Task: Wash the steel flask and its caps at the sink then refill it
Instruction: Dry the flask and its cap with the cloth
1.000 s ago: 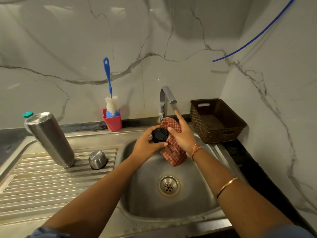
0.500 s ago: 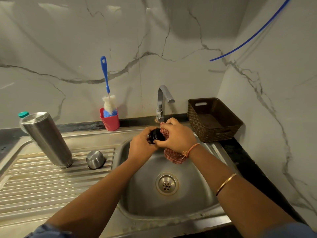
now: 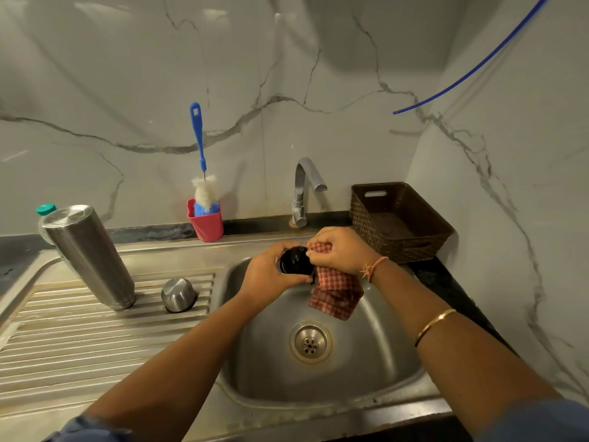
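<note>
While the left hand (image 3: 267, 275) clasps the black cap (image 3: 294, 263), the right hand (image 3: 341, 250) pinches a checked cloth (image 3: 334, 295) against it. Both hang over the bare sink basin (image 3: 376, 362); at 2 o'clock, the brown basket (image 3: 376, 231) holds nothing.

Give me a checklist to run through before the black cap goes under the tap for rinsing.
1. Left hand grips black cap: ok.
2. Right hand holds checked cloth against the cap: ok.
3. Water running from tap: not ok, no stream visible.
4. Sink drain unblocked: ok.
5. Steel flask standing on drainboard, away from the basin: ok.
6. Cap fully scrubbed: cannot tell.
</note>
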Demonstrator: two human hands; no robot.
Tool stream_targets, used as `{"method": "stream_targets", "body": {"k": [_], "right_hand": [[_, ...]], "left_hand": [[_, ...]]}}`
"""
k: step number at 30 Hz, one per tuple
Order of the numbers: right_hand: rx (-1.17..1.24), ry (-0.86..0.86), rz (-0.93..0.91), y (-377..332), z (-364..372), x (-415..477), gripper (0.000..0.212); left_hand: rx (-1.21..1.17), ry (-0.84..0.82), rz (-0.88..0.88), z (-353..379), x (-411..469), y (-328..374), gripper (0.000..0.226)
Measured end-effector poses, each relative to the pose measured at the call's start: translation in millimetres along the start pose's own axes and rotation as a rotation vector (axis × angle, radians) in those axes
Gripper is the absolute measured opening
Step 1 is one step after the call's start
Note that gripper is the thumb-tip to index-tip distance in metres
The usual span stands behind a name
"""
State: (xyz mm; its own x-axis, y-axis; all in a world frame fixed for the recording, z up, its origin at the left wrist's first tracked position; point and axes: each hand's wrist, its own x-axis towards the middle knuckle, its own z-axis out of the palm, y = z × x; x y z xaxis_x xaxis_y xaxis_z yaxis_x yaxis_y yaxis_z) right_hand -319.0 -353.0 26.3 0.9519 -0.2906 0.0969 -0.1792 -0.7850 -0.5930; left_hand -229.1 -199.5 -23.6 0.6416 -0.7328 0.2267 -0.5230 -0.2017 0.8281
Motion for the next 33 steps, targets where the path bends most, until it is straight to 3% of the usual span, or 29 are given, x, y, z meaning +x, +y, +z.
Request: {"method": "stream_targets", "body": {"k": [4, 8, 11, 16, 25, 27, 33], "right_hand": [[0.191, -0.035, 0.091, 5.3, -5.6, 0.5, 0.03], [0.369, 0.21, 0.233, 19.2, -6.7, 1.4, 0.035], [0.391, 0.243, 0.244, 21.8, -2.3, -4.4, 0.047], [0.105, 0.243, -0.057, 7.4, 17.3, -21.7, 0.033], [-0.421, 0.251, -0.428, -14.7, 43.7, -22.0, 0.033], [-0.398, 0.297, -0.398, -13.5, 45.8, -21.3, 0.037], [-0.01, 0.488, -0.057, -24.8, 57.4, -17.4, 0.026]], "left_hand": [[-0.065, 0.007, -0.063, 2.3, 0.8, -3.6, 0.053], [-0.054, 0.094, -0.109, 0.6, 2.0, -7.5, 0.057], [-0.088, 0.15, -0.158, 1.4, 3.6, -9.9, 0.061], [-0.149, 0.214, -0.175, 2.4, 7.9, -10.7, 0.067], [0.119, 0.283, 0.008, 4.8, 10.4, -1.8, 0.039], [0.176, 0.316, 0.016, 5.8, 11.0, 1.2, 0.038], [0.15, 0.384, -0.047, 9.4, 11.5, 7.0, 0.033]]}}
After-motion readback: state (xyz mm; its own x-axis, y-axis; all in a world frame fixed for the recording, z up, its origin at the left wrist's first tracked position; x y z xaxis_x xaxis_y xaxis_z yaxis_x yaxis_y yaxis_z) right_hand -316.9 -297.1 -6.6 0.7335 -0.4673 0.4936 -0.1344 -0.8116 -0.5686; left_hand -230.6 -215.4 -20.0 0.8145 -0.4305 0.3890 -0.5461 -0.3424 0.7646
